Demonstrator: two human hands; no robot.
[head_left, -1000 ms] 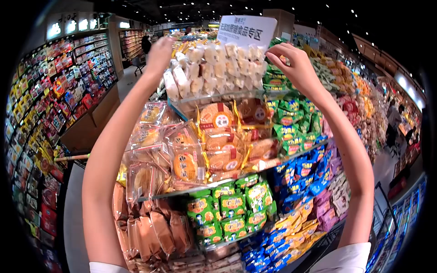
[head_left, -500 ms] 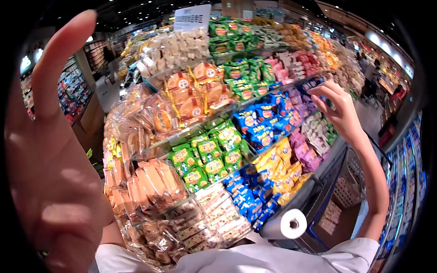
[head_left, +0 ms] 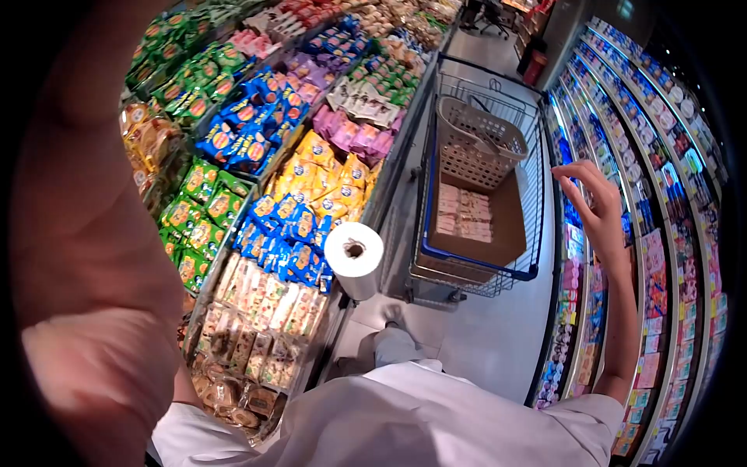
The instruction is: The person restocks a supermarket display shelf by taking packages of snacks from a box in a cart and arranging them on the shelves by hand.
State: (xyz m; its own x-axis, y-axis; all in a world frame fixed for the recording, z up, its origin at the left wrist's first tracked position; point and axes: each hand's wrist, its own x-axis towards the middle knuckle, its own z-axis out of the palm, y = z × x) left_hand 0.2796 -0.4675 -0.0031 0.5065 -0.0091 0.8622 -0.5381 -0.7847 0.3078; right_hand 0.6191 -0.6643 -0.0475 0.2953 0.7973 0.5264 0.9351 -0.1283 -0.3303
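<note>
Above the right edge of the blue-railed wire shopping trolley (head_left: 475, 194), the right hand (head_left: 597, 208) is hovering with fingers spread, holding nothing. The left hand (head_left: 93, 257) is blurring close against the lens; its grip I cannot tell. Nearest, the trolley's beige perforated plastic basket (head_left: 480, 142) is looking light and stiff, best gripped by its rim.

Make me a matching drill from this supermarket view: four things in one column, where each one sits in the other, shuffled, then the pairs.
Things
1. paper roll
2. woven basket
3. cardboard box
4. right hand

Places
A. raised in the air, empty, beside the right-side shelves
B. at the end of the snack display
C. far end of the shopping cart
D. near end of the cart, under the basket's edge

Pairs: 1-B, 2-C, 3-D, 4-A
</note>
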